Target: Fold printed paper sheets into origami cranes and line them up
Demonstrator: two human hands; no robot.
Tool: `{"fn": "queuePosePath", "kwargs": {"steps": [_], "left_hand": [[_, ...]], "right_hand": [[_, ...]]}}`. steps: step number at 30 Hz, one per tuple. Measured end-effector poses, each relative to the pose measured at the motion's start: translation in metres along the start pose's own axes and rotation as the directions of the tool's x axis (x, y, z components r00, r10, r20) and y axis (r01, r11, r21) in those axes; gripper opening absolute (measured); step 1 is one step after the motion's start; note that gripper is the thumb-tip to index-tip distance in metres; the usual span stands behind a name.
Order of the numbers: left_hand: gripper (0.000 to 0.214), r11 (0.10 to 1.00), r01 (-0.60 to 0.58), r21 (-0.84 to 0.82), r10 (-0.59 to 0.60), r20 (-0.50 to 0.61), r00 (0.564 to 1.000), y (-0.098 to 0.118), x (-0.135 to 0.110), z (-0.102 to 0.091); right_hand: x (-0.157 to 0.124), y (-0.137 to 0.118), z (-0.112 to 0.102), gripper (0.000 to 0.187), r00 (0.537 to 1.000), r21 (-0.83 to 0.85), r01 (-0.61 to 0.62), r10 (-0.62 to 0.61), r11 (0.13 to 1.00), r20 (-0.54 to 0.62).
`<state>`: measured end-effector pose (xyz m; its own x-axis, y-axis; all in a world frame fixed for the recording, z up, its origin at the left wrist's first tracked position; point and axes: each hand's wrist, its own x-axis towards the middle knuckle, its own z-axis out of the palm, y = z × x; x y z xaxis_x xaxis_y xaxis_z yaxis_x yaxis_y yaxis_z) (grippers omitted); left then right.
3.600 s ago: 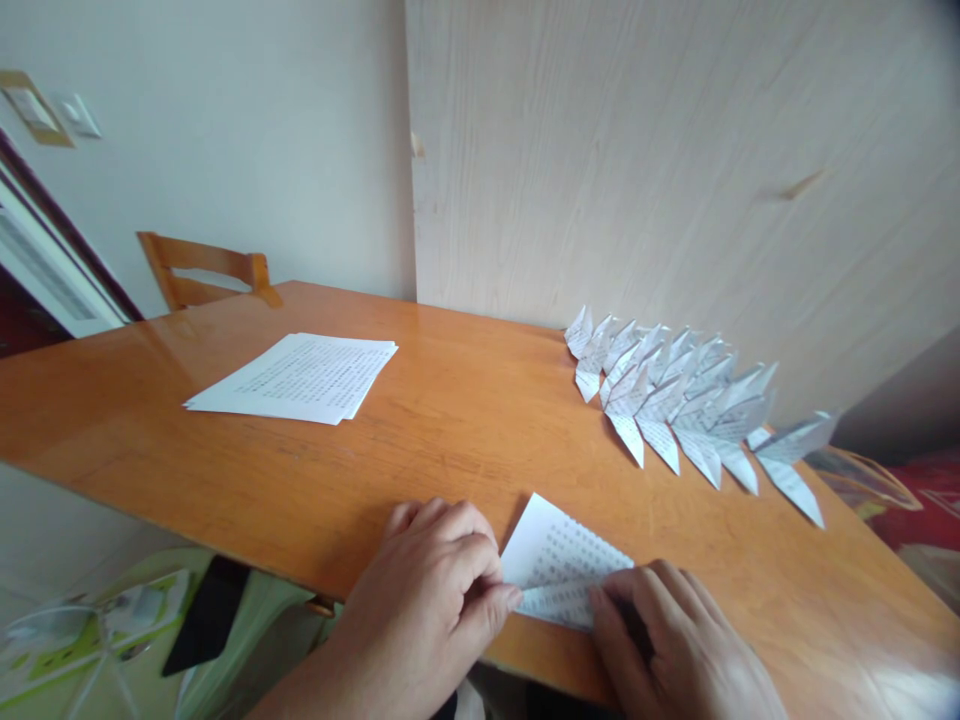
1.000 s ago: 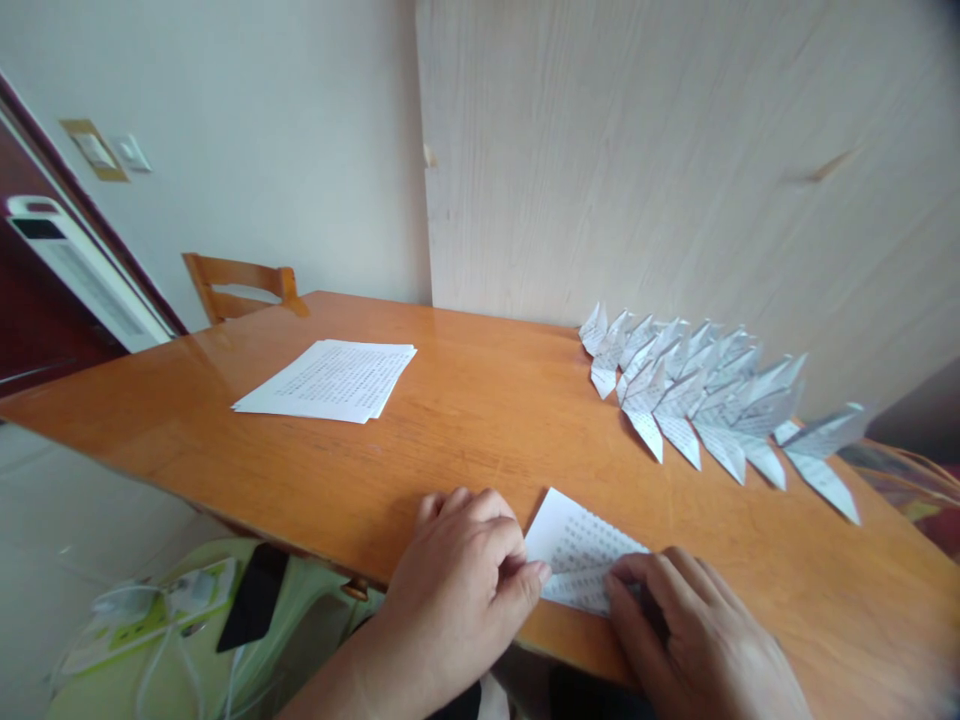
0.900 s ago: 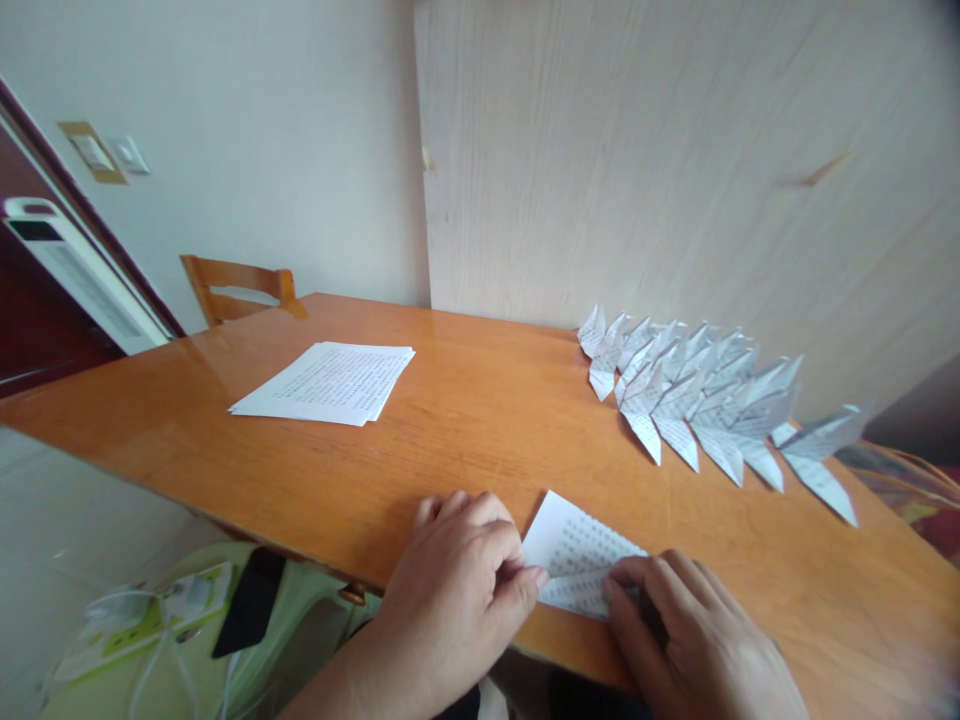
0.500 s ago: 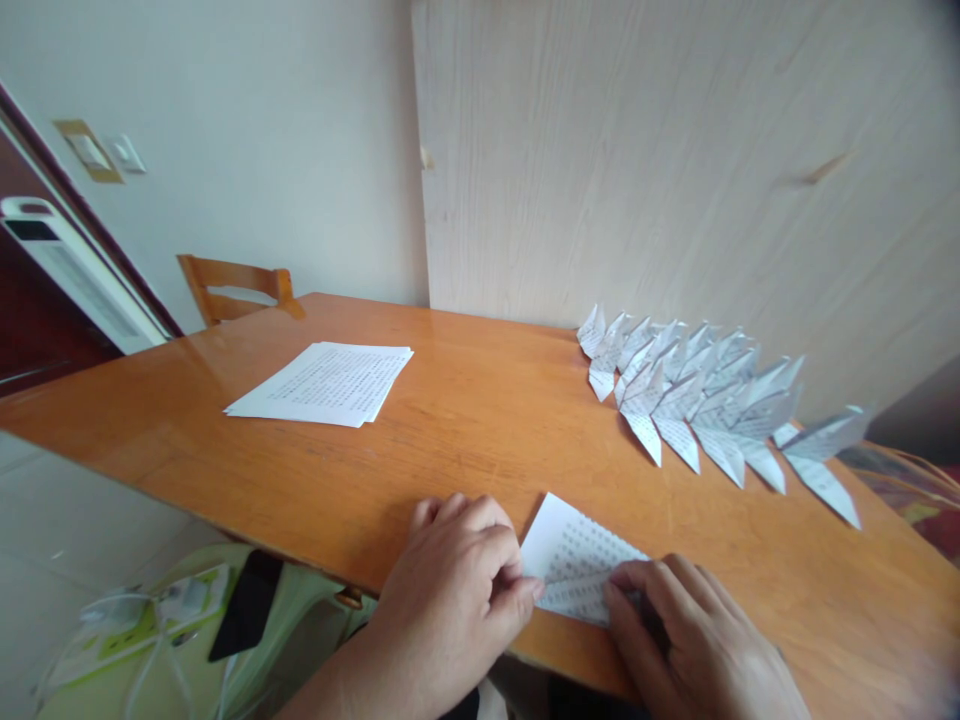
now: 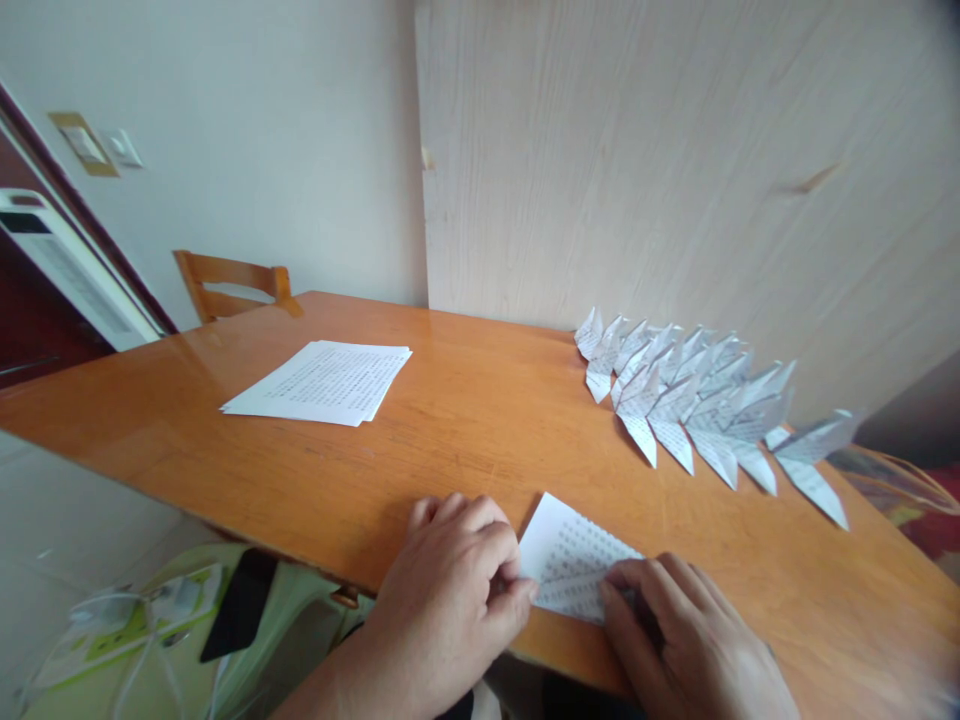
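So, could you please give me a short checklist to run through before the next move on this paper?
1. Left hand holds the left end of the folded paper: ok.
2. Right hand holds its right end: ok.
3. Paper is over the table, not past its near edge: ok.
4. Fold runs evenly from end to end: cannot tell; fingers cover both ends.
5. Standing folded pieces are apart from both hands: ok, they are farther back on the right.
6. Stack of printed sheets is perfectly squared: not ok; some edges stick out.
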<state>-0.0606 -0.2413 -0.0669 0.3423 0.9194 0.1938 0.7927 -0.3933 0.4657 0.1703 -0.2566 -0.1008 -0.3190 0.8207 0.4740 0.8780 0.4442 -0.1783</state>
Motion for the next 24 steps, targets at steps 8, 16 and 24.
{"fn": "queuePosePath", "kwargs": {"steps": [8,16,24], "left_hand": [[0.022,0.988,-0.151,0.037,0.152,-0.043,0.987,0.007,-0.010,0.003],[0.021,0.975,-0.168,0.145,0.179,-0.068,0.982,0.011,-0.025,0.018],[0.024,0.955,-0.148,0.259,0.205,-0.210,0.956,0.004,-0.041,0.033]], "right_hand": [[0.000,-0.004,-0.001,0.019,0.998,0.003,-0.054,0.053,0.999,0.022],[-0.002,-0.004,0.002,0.019,0.990,0.011,-0.126,0.125,0.992,0.065],[-0.004,0.000,0.004,0.022,0.994,0.047,-0.099,0.096,0.994,0.060]]}}
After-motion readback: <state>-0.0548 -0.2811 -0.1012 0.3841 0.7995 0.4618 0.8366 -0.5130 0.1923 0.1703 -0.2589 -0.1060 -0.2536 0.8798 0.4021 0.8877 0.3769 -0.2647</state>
